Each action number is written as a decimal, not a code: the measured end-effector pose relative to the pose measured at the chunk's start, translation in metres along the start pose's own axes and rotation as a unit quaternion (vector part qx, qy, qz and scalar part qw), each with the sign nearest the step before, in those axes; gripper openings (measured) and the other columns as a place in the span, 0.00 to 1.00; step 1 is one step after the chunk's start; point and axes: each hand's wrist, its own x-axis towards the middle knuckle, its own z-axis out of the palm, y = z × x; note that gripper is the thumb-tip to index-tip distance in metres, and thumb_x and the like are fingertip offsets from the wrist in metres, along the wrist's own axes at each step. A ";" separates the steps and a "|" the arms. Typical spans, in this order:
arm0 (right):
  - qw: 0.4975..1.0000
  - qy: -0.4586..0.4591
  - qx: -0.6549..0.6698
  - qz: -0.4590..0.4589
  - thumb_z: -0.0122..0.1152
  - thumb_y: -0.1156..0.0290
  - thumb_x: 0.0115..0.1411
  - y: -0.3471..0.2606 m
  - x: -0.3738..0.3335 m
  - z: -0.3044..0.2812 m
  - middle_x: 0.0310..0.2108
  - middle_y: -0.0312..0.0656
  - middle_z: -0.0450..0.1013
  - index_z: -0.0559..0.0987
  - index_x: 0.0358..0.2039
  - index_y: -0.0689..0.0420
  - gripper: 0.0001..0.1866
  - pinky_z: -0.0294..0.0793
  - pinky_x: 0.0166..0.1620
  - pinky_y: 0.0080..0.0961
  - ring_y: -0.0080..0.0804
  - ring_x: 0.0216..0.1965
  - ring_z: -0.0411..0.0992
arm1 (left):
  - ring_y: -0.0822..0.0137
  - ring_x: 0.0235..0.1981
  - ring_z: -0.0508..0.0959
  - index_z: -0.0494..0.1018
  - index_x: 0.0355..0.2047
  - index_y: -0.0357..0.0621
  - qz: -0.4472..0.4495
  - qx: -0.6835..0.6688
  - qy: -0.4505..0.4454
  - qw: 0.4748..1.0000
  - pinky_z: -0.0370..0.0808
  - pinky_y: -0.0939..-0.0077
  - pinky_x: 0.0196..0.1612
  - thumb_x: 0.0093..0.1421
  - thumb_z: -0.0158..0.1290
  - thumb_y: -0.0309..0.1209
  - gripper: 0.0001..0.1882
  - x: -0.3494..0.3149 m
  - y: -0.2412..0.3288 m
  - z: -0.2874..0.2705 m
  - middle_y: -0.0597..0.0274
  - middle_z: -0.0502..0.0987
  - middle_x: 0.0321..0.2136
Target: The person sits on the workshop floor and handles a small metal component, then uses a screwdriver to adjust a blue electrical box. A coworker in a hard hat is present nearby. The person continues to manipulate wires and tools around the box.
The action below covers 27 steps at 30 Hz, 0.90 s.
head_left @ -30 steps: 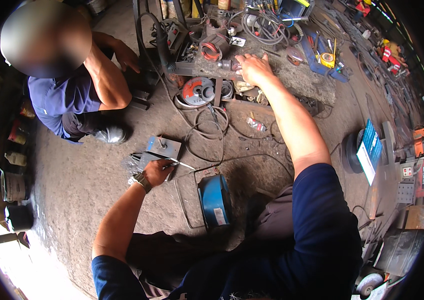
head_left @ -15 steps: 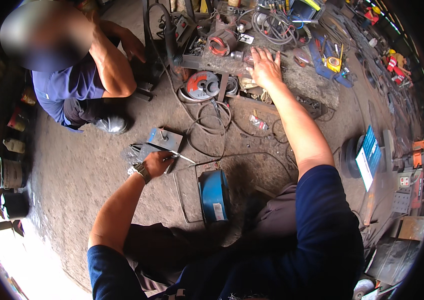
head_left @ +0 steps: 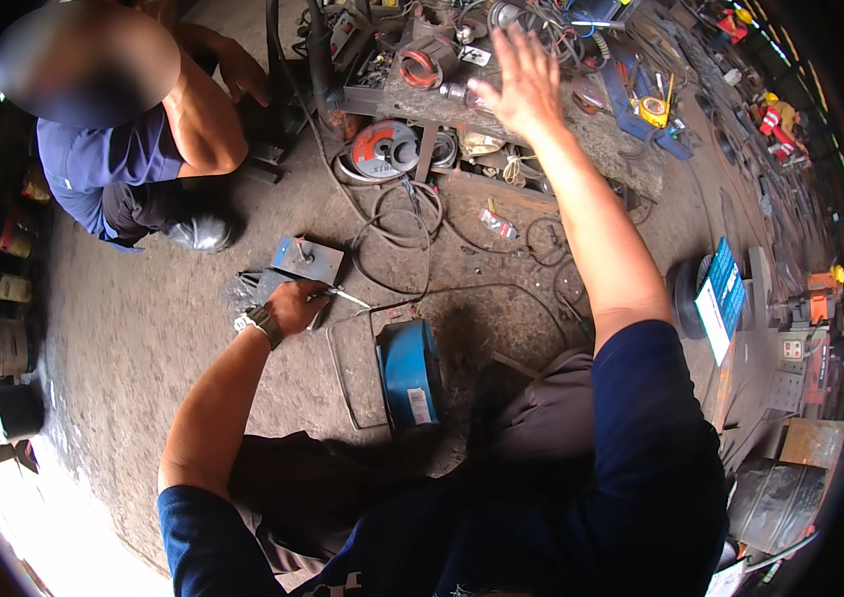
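My right hand point(head_left: 526, 88) is open, its fingers spread, above the cluttered low bench point(head_left: 631, 164). Nothing is in it. Close by are a light bulb-like clear piece point(head_left: 454, 92) and a red ring-shaped part point(head_left: 419, 70). My left hand point(head_left: 294, 306), wearing a wristwatch, is closed low over the floor, and its fingers hide what they grip. A thin light rod point(head_left: 350, 298) sticks out past the fingertips; I cannot tell whether it is held. Just beyond that hand lies a metal block point(head_left: 310, 261) with a bolt-like stud on top.
A short blue cylinder point(head_left: 408, 373) stands between my knees, beside a bent wire frame point(head_left: 340, 383). Cables point(head_left: 412, 234) coil on the floor near cutting discs point(head_left: 382, 149). A person point(head_left: 123, 164) crouches at far left. A yellow tape measure point(head_left: 653, 111) lies in a blue tray.
My right hand has lifted off the bench top, its fingers spreading wider. My left hand stays by the metal block. The whole view has shifted slightly.
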 end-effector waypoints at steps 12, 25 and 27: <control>0.976 -0.206 -0.043 0.062 0.66 0.46 0.58 0.021 -0.030 0.013 0.62 0.46 0.70 0.66 0.68 0.46 0.40 0.67 0.63 0.43 0.44 0.66 0.63 | 0.50 0.46 0.82 0.81 0.47 0.49 -0.039 0.012 0.008 0.999 0.78 0.62 0.50 0.62 0.58 0.39 0.16 -0.011 0.000 -0.010 0.53 0.83 0.43; 0.951 -0.254 -0.054 0.168 0.60 0.49 0.64 0.010 -0.019 -0.003 0.68 0.41 0.60 0.61 0.71 0.43 0.37 0.59 0.64 0.57 0.43 0.69 0.55 | 0.52 0.42 0.83 0.80 0.49 0.50 -0.046 0.022 -0.024 0.998 0.79 0.64 0.47 0.62 0.58 0.40 0.17 -0.004 0.000 0.001 0.52 0.83 0.41; 0.954 -0.240 -0.065 0.168 0.60 0.48 0.64 0.011 -0.020 -0.002 0.69 0.42 0.59 0.61 0.71 0.43 0.38 0.57 0.66 0.59 0.43 0.70 0.54 | 0.52 0.42 0.83 0.81 0.48 0.48 -0.043 0.026 -0.020 0.999 0.80 0.64 0.46 0.62 0.59 0.40 0.17 0.000 0.002 0.002 0.51 0.83 0.41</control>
